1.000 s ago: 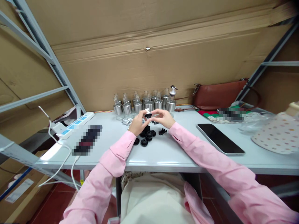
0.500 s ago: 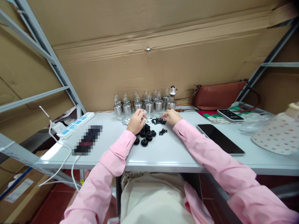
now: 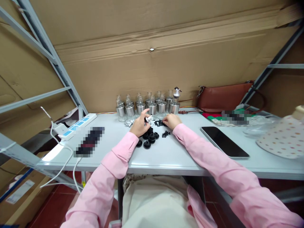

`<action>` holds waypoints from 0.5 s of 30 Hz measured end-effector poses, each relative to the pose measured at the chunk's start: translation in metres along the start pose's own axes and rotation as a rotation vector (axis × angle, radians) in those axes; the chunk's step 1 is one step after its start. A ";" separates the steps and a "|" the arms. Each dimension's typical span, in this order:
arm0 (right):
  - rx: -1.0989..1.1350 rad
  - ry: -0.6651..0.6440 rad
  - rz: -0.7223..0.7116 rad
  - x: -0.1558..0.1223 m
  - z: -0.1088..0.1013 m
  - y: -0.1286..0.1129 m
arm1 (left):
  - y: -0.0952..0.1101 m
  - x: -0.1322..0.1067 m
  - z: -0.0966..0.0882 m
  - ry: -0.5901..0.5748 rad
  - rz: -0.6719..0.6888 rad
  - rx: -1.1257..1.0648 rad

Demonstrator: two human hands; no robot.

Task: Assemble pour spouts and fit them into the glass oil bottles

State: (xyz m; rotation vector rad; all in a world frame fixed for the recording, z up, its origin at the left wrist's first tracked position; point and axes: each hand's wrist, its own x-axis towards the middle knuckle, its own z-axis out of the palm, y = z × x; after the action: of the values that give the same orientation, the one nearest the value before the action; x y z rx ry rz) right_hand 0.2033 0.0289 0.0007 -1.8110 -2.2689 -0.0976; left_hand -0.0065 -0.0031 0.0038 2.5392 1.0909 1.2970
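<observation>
My left hand [image 3: 139,124] holds a small silver pourer spout [image 3: 149,119] between thumb and fingers, with the index finger raised. More silver spouts [image 3: 129,122] lie just left of it, partly hidden by the hand. Below are several round black stoppers [image 3: 151,137] in a loose heap. My right hand [image 3: 172,121] has its fingers pinched together at a cluster of small black pieces [image 3: 158,123]; whatever is between the fingertips is hidden. A smaller group of black caps [image 3: 166,134] lies just below this hand.
Glass bottles with steel sleeves [image 3: 152,107] stand in rows at the back; one at right carries a pourer [image 3: 176,91]. A tablet [image 3: 223,141], a brown bag [image 3: 220,96] and a dotted item [image 3: 282,136] lie right. A power strip [image 3: 78,126] lies left.
My right hand has moved a little left onto the small black pieces. The left index finger has lifted, and the silver spout in that hand shows more clearly.
</observation>
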 end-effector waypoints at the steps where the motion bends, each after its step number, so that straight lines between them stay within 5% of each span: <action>1: -0.001 0.000 0.002 0.001 0.000 0.000 | 0.000 0.000 0.000 -0.004 0.004 -0.003; 15: 0.049 -0.015 0.089 0.006 0.004 0.001 | 0.004 0.000 -0.002 -0.034 -0.010 0.108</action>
State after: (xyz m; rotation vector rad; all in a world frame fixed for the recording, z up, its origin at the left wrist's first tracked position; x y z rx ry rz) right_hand 0.2025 0.0354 -0.0020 -1.8901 -2.1771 -0.0125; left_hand -0.0052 -0.0067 0.0065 2.6180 1.1964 1.2194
